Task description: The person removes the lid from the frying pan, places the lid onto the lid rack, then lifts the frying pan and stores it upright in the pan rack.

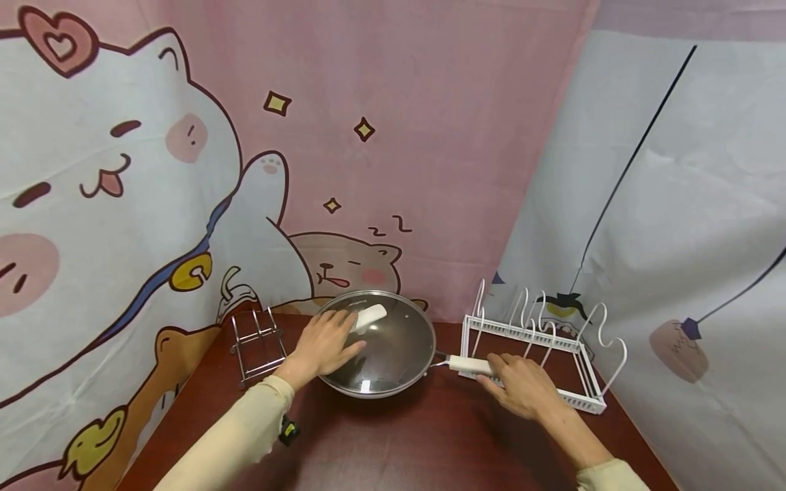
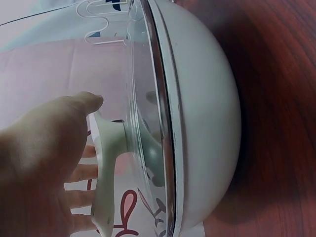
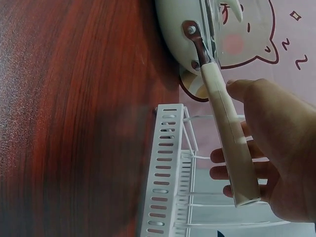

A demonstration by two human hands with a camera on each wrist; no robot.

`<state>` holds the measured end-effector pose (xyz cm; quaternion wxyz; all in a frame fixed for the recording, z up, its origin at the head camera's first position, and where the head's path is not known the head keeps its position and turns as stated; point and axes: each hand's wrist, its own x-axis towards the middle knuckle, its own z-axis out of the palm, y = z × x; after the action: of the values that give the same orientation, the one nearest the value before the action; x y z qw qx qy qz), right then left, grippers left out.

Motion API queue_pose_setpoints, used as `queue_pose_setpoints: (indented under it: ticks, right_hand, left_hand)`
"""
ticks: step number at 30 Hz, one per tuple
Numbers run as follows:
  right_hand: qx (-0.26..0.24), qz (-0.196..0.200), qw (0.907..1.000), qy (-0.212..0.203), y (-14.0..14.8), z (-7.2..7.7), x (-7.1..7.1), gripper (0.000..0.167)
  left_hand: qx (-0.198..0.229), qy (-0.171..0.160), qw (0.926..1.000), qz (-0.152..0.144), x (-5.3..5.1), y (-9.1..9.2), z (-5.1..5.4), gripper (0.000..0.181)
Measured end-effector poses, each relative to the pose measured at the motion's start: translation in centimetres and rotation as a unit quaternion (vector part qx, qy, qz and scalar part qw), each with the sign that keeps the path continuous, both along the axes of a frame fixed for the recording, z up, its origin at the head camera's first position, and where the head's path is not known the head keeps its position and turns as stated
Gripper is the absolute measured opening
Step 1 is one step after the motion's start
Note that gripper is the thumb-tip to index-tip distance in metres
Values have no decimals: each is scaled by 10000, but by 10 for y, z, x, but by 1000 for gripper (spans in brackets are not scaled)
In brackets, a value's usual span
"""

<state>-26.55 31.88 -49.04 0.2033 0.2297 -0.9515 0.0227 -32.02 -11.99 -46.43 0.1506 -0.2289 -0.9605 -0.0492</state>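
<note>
A white wok (image 2: 207, 113) sits on the table under a glass lid (image 1: 393, 348) with a metal rim. The lid has a pale upright handle (image 1: 371, 316). My left hand (image 1: 323, 344) is at this lid handle (image 2: 104, 173), its fingers extended behind it and the thumb near its upper end. Toward the right, the wok's long cream handle (image 1: 470, 365) sticks out. Over its end lies my right hand (image 1: 522, 385); in the right wrist view the fingers pass loosely behind the handle (image 3: 224, 118), thumb at its near side, not closed round it.
A white rack (image 1: 592, 402) with wire dividers stands right of the wok, partly under the handle. To the left is a small metal wire rack (image 1: 260, 368). A small black and yellow object (image 1: 288, 430) shows beside the left sleeve. Printed curtains (image 1: 442, 136) hang behind the dark red table (image 1: 393, 443).
</note>
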Motion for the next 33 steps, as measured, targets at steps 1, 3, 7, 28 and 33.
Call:
queue_pose_setpoints:
  ticks: [1,3,7,28,33]
  right_hand:
    - [13,-23,10000,-16,0,0,0,32]
    - [24,-45,10000,-42,1,0,-1,33]
    - [36,-58,10000,-53,1,0,-2,33]
    - [97,-164,9996,-203,-2,-4,-7,33]
    - [69,-154,9996,-230,-2,-5,-10,33]
  left_hand:
    - [14,-12,10000,14,0,0,-1,69]
    - [7,-28,10000,54,-1,1,-1,70]
    - [31,-59,9999,132,-3,2,-2,69]
    - [99,116,9995,274,-16,5,-12,50]
    - [220,199,9993,239,-19,5,-11,46]
